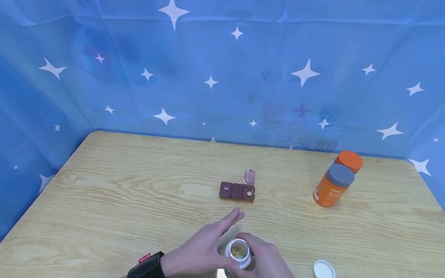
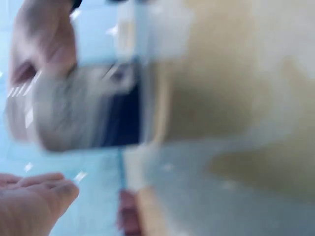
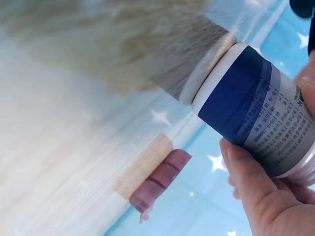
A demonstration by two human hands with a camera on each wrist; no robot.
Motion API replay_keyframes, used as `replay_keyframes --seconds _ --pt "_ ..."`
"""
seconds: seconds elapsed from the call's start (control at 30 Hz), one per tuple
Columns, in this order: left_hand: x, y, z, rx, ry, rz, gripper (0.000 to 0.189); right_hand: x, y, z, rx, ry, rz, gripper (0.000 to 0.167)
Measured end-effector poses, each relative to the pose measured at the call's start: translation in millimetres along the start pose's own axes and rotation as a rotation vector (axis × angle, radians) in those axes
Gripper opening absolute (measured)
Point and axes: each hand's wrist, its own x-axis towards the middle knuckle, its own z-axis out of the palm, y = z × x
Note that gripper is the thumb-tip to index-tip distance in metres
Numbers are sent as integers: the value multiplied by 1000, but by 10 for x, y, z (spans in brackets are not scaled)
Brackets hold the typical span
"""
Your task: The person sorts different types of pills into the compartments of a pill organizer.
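Head view: R hand (image 1: 272, 269) clamped on open bottle (image 1: 246, 260), well off desk (image 1: 145, 204) far edge; L hand (image 1: 200, 252) fingers straight; overtilt cd spill tabs (image 1: 237, 252)

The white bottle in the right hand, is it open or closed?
Open. The bottle shows an uncovered mouth in the head view, with yellowish pieces inside, and a white cap lies apart on the table.

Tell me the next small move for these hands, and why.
Probably tip the bottle gently toward the left hand: the right hand holds it uncapped, with pills inside, while the left hand is beside it holding nothing, and one lid of the pillbox is open.
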Motion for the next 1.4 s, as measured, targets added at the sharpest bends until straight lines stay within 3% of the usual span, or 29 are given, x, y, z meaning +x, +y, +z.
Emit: replay_keyframes --seconds 0.2,0.43,0.67,0.77,0.93,1.0,1.13,1.27,1.4 --pt "-23 -92 214 -147 -10 -15 106 -10 8 13 1 11 13 51" --pt "11 -105 319 -137 -1 3 93 0 3 17 -36 38 4 48" --pt "35 -136 356 -218 -7 98 55 -13 10 32 -47 62 19 50" --pt "22 -134 363 -225 1 87 54 -31 17 9 -24 36 24 52" --pt "9 -118 361 -188 0 37 61 -118 89 -208 -3 -29 43 53" --pt "3 -116 354 -161 3 23 64 -163 168 -359 -48 -22 60 55" --pt "-5 -120 338 -140 7 2 66 -263 407 -692 -198 -29 170 65" --pt "-6 -125 332 -142 7 -8 65 -394 685 -898 -310 -134 289 80" --pt "-11 -121 332 -135 11 -12 64 -512 877 -910 -370 -222 347 84"
